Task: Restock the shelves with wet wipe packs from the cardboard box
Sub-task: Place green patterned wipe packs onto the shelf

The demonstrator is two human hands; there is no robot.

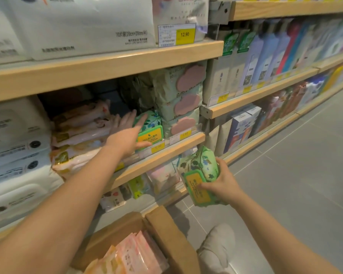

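My right hand (222, 182) gripped a green pack (201, 175) below the shelf (166, 153); my open left hand (127, 135) touched its twin (151, 127) there.

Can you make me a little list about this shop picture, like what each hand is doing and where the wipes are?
place: shop aisle with wooden shelves
left hand: open, fingers straight, against the green wipe pack on the shelf
right hand: holds a second green wipe pack below the shelf edge
cardboard box: on the floor, open, pink packs inside
beside the shelved green pack: stacked packs with pink lids on its right
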